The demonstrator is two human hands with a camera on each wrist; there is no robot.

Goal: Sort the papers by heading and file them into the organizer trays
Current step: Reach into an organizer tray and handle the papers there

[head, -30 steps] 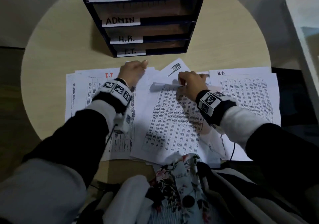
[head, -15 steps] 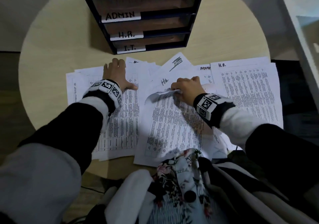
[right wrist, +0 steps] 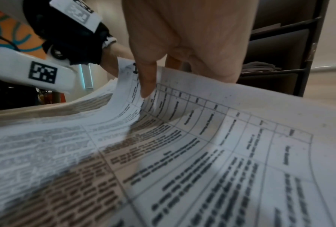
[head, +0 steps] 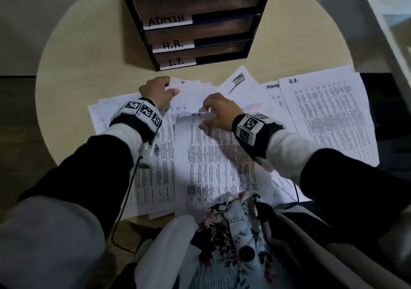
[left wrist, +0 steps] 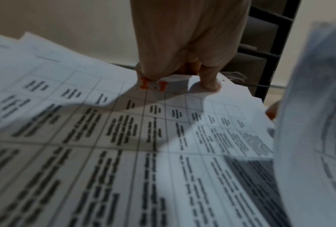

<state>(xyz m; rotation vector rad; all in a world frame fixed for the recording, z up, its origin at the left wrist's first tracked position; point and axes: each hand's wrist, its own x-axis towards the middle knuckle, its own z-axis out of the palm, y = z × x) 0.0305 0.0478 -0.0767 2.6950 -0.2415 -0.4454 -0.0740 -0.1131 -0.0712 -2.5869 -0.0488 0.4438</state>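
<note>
Head view shows the papers [head: 222,159] fanned across the near half of the round worktop [head: 89,50], headings toward the far edge, probably so each can be read before filing. The organizer [head: 249,21] stands at the far edge, its labelled trays facing the person. The left hand [head: 159,91] has fingers curled on the top edge of an I.T. sheet [left wrist: 124,122], seemingly pinning it. The right hand [head: 219,112] pinches the curled top edge of the middle sheet [right wrist: 128,95], likely peeling it up to check what lies beneath.
</note>
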